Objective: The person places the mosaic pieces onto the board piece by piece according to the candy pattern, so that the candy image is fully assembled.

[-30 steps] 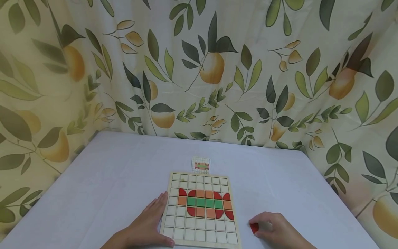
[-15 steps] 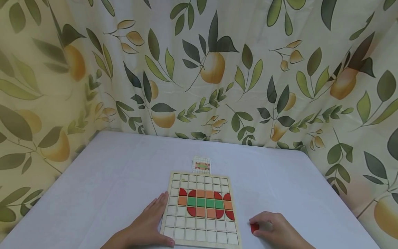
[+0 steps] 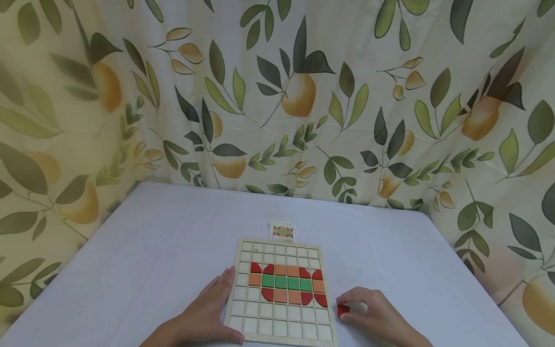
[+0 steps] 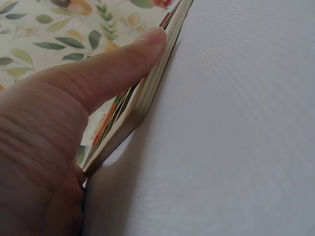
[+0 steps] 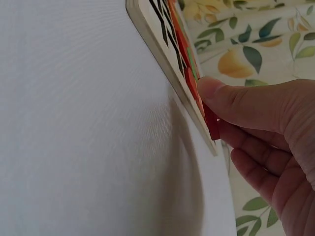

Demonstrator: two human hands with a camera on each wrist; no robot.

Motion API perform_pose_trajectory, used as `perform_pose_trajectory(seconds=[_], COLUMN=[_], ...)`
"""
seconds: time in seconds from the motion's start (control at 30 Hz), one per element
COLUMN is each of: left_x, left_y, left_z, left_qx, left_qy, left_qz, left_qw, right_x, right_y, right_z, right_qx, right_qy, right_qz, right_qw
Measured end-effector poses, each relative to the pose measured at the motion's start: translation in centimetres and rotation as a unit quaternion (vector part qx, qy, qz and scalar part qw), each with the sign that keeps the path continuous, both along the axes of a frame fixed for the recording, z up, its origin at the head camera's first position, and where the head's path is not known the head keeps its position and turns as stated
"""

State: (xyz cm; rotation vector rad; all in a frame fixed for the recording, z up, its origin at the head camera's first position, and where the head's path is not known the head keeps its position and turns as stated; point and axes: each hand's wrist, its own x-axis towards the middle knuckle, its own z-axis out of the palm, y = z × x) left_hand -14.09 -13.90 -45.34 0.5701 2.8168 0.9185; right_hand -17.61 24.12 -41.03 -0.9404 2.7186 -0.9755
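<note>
A square wooden grid board point(image 3: 279, 329) lies on the white-covered table. Across its middle rows sit green square tiles point(image 3: 281, 283), orange square tiles point(image 3: 280, 295) and red curved tiles point(image 3: 267, 294). My left hand point(image 3: 204, 308) rests at the near left corner, fingers straight along the left edge and thumb against the near edge; the left wrist view has the thumb point(image 4: 133, 56) over the rim. Just right of the board, my right hand point(image 3: 375, 311) pinches a red tile point(image 3: 343, 311) between thumb and fingers. In the right wrist view this red tile point(image 5: 211, 123) overlaps the board's edge.
Behind the board's far edge lies a small card point(image 3: 282, 230) printed with a similar coloured grid pattern. A curtain point(image 3: 277, 96) with fruit and leaves hangs around the back and sides of the table point(image 3: 173, 231).
My right hand has moved slightly left and away from me, bringing the red tile closer to the board's right edge. The left hand and the board stay where they were.
</note>
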Motion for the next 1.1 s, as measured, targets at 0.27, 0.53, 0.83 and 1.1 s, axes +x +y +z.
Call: perform_pose_trajectory(seconds=[0.27,0.53,0.83,1.1], left_x=[0.0,0.0,0.0,0.0], left_y=[0.0,0.0,-0.1,-0.1], left_z=[0.2,0.0,0.1,0.2], left_qx=[0.005,-0.001,0.003,0.006], left_qy=[0.000,0.000,0.000,-0.005], left_qz=[-0.004,-0.003,-0.003,-0.005], left_qw=[1.0000,1.0000,1.0000,1.0000], right_x=[-0.5,-1.2,-1.8,-2.5], right_y=[-1.5,-3.4,-6.1,-8.4], right_z=[0.0,-0.3,0.0,0.1], right_qx=[-0.013,-0.041,-0.031,-0.045], right_qy=[0.023,0.051,0.042,0.088], right_qz=[0.033,0.078,0.099,0.147], right_qw=[0.999,0.995,0.994,0.984])
